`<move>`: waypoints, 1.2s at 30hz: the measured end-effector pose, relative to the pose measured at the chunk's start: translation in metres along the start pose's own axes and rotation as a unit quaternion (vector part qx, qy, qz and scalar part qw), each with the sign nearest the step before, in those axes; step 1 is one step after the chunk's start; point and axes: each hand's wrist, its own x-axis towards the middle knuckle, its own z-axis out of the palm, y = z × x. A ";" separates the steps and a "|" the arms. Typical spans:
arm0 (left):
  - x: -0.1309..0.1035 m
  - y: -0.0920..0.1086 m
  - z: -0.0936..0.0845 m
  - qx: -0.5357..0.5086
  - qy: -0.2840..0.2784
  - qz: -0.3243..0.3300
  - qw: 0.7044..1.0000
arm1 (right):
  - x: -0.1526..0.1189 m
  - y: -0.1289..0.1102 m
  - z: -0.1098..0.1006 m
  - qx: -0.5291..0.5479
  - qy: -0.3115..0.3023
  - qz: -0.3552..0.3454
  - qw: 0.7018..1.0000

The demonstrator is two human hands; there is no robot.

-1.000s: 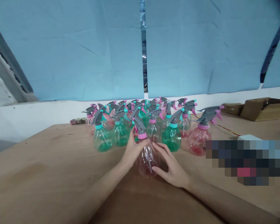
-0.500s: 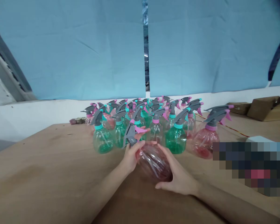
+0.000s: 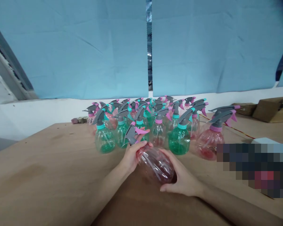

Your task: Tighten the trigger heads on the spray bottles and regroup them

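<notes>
A clear pink spray bottle (image 3: 155, 163) with a grey and pink trigger head lies tilted between my hands, its nozzle end up to the left. My left hand (image 3: 132, 155) is closed around its neck, just below the trigger head. Around the rounded base, my right hand (image 3: 182, 175) grips from the right, thumb underneath. Right behind stand a green spray bottle (image 3: 179, 139) with a turquoise collar and a clear one with a pink collar (image 3: 158, 135). Another pink spray bottle (image 3: 209, 142) stands to the right of my right hand.
Several more green and pink spray bottles stand in rows toward the wall on the wooden table (image 3: 49, 169). Open cardboard boxes (image 3: 271, 110) sit at the back right. A red-yellow cord (image 3: 241, 132) runs behind the pink bottle. The right edge is pixelated.
The view has shifted slightly. Both hands keep their hold on the pink spray bottle, which has barely moved; its trigger head appears turned a little.
</notes>
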 end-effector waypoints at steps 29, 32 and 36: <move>-0.003 0.008 0.003 0.035 -0.063 -0.020 0.997 | -0.001 -0.002 0.004 0.008 -0.002 -0.009 1.000; -0.004 0.009 0.004 0.032 -0.058 -0.022 0.998 | -0.001 -0.002 0.004 0.001 -0.003 -0.007 1.000; -0.002 0.010 0.003 0.038 -0.048 -0.011 0.998 | -0.002 -0.005 0.004 -0.031 0.000 0.003 1.000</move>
